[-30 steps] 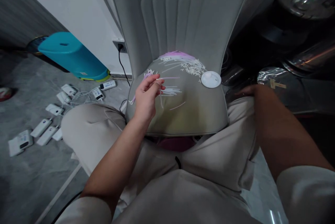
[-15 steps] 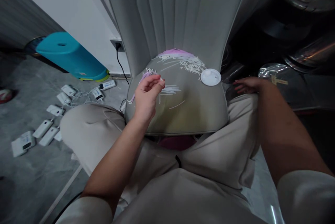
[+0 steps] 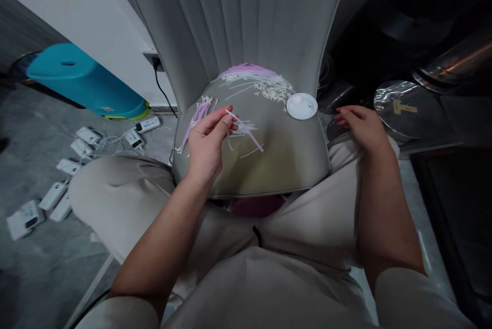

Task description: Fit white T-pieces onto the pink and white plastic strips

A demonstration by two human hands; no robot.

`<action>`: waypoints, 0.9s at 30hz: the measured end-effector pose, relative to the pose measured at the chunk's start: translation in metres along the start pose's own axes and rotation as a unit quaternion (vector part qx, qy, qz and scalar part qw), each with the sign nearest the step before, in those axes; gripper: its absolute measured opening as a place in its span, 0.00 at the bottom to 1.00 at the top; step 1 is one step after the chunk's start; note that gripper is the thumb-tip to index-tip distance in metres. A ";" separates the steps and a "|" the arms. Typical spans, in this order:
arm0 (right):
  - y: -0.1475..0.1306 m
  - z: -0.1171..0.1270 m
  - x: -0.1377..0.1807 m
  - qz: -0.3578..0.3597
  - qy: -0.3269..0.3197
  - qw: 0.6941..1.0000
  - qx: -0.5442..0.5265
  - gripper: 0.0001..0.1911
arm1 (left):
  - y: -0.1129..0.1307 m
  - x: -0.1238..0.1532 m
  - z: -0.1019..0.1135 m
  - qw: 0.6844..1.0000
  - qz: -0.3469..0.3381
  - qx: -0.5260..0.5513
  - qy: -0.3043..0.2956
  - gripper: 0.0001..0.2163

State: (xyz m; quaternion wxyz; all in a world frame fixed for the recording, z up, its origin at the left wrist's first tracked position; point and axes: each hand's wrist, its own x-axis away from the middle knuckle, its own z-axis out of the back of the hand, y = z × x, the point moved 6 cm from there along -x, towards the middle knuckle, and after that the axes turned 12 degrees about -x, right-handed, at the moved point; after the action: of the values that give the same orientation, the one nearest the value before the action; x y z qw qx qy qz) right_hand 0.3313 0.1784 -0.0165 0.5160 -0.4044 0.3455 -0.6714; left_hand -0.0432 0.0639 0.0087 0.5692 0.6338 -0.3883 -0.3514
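Observation:
My left hand (image 3: 207, 139) is closed over the chair seat, pinching a thin pink stick (image 3: 253, 138) between thumb and fingers. The stick slants down to the right above several loose white sticks (image 3: 246, 127). Beside this hand lies a bundle of purple sticks (image 3: 200, 114) with white ends. My right hand (image 3: 361, 125) hovers above my right thigh, off the seat's right edge, fingers stretched and nothing visible in them. Nearest to it on the seat is a round white lid (image 3: 303, 112) with a small pale lump (image 3: 306, 101) inside.
Small white pieces (image 3: 272, 91) and a row of pink sticks (image 3: 249, 69) lie at the back of the grey chair (image 3: 269, 170). Left, a blue bin (image 3: 84, 80) and several white power banks (image 3: 54, 196) with cables are on the floor. Shiny round metal items (image 3: 400, 106) stand right.
The pink stick now shows in my left hand, pointing down to the right. My right hand has turned and come slightly inward. The whole view has shifted a little.

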 end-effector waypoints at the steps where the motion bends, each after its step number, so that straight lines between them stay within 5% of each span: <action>1: 0.000 -0.001 0.008 0.010 0.004 1.000 -0.013 0.12 | 0.000 0.000 0.000 1.000 0.002 0.001 -0.001 0.12; 7: 0.005 0.001 0.037 0.066 0.073 0.991 -0.088 0.09 | -0.002 0.003 0.001 1.000 0.013 0.003 0.003 0.14; 11: -0.001 -0.012 0.041 0.094 0.063 0.986 -0.120 0.08 | -0.001 0.005 -0.003 1.000 0.009 -0.005 -0.012 0.14; 16: -0.027 -0.051 0.054 0.146 -0.057 0.972 -0.174 0.10 | -0.001 0.009 -0.011 0.998 -0.025 -0.019 -0.049 0.12; 23: -0.058 -0.151 0.116 0.138 -0.321 0.926 -0.146 0.16 | -0.015 0.021 -0.031 0.981 -0.037 -0.117 -0.147 0.11; 27: -0.059 -0.166 0.130 0.125 -0.331 0.916 -0.190 0.17 | -0.016 0.029 -0.037 0.965 -0.068 -0.173 -0.183 0.12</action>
State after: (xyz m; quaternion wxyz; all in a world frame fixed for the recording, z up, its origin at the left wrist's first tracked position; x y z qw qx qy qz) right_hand 0.1395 0.0735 -0.0125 0.5941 -0.6473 0.3241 -0.3507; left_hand 0.0046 0.0551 -0.0032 0.5639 0.4758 -0.3749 -0.5613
